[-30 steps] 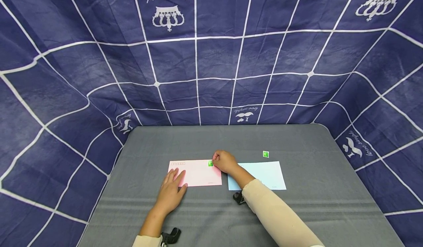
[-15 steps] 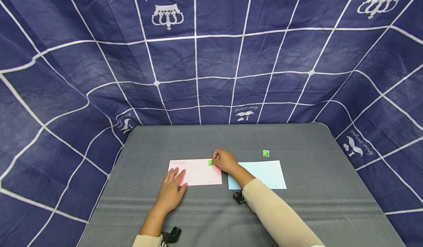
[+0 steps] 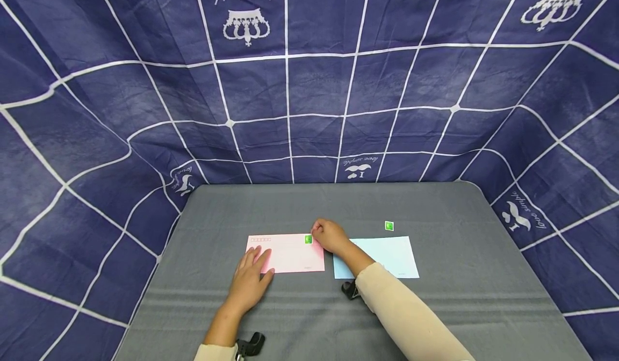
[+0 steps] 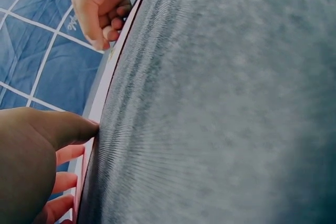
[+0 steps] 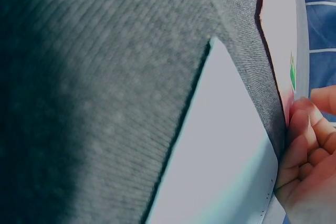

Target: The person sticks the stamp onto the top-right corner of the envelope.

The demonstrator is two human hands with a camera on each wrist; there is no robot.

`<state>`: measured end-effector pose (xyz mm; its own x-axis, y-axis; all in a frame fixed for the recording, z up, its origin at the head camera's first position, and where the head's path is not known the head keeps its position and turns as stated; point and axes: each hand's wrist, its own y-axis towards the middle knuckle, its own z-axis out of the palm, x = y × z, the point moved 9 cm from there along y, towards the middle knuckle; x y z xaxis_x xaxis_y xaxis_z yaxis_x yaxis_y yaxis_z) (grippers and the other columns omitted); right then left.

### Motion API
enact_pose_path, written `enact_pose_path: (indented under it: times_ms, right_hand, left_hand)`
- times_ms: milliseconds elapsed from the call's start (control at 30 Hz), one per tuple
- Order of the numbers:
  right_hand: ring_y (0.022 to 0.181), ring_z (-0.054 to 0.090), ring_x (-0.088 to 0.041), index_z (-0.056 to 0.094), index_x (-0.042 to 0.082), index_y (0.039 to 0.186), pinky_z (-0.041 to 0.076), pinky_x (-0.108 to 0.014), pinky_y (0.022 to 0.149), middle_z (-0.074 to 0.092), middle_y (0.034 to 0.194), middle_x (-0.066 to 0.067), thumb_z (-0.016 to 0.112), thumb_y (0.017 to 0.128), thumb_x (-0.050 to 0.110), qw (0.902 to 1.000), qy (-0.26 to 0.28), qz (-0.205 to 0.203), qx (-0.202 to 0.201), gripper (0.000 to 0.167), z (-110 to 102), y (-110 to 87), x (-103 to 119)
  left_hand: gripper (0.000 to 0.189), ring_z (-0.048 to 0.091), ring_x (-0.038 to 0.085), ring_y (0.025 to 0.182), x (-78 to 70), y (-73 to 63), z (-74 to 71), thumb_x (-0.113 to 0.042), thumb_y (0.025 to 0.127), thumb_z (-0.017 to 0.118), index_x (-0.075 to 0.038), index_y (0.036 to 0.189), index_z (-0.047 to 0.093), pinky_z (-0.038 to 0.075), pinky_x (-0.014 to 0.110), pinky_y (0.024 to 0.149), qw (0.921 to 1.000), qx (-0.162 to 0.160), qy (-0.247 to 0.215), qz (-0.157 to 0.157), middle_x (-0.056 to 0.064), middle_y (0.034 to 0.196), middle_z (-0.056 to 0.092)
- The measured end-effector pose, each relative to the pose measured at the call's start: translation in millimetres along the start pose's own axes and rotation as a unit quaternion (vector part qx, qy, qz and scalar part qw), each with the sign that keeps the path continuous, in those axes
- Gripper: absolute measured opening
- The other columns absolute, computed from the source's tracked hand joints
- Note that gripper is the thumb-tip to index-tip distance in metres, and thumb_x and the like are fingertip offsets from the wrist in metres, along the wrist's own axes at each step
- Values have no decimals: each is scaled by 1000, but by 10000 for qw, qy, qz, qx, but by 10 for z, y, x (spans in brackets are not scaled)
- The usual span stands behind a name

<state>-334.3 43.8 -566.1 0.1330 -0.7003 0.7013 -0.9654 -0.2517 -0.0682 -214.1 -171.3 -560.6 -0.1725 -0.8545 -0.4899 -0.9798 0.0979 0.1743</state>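
Note:
A pink envelope (image 3: 290, 259) lies flat on the grey-covered table, with a green stamp (image 3: 308, 239) at its top right corner. My left hand (image 3: 250, 280) rests with spread fingers on the envelope's lower left part. Beside the stamp, at the envelope's right edge, is my right hand (image 3: 330, 236) with its fingers curled in. The right wrist view shows those curled fingers (image 5: 300, 121) at the pink envelope's corner; I see nothing held in them. A light blue envelope (image 3: 394, 253) lies to the right, partly covered by my right forearm.
A second green stamp (image 3: 389, 225) lies on the grey cloth (image 3: 435, 205) above the blue envelope. Blue cloth with white lines (image 3: 314, 87) hangs behind the table and on both sides. A black wrist mount (image 3: 251, 345) sits at my left wrist.
The right hand has shifted very slightly right, so the stamp on the pink envelope shows a little more fully. The left hand and both envelopes stay put.

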Motion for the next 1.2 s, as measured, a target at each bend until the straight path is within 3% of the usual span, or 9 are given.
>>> enact_pose_path:
  times_ms: [233,633,933,1067,1200]
  right_hand:
    - [81,57,-16,67,12,92,47,-31,77,66,85,-2,53,98,15,9995,314,70,10,16,-27,1,-33]
    - [71,54,-11,66,6,93,44,-24,66,65,79,-2,47,99,9,9958,904,-37,122,21,-65,-36,-9]
    - [72,55,-9,68,5,97,45,-23,66,66,80,-3,51,95,9,9953,959,-103,35,18,-140,-72,20]
    - [72,57,-10,68,3,99,46,-22,66,66,82,-4,53,96,10,9918,1275,-39,-15,17,-187,-84,-2]
    - [75,64,-19,68,-3,102,49,-21,66,69,85,-13,54,97,9,9860,1669,-40,-23,19,-228,-101,-13]
  left_hand:
    - [52,44,44,139,1,41,-26,-20,87,76,0,134,61,36,63,112,9998,-75,-32,-168,23,144,53]
    - [48,49,43,130,-32,87,-63,-17,81,79,4,123,66,41,59,106,9990,-403,41,-210,25,133,56]
    - [37,57,42,118,-49,98,-199,-7,81,78,0,117,71,42,55,103,9925,-1065,-599,-58,19,124,64]
    - [34,59,39,116,-90,106,-249,-5,83,76,-1,116,72,45,52,102,9896,-1184,-814,-20,16,122,65]
    - [32,61,35,116,-134,108,-279,-5,84,74,-3,116,72,47,51,101,9888,-1179,-915,-79,13,121,66]
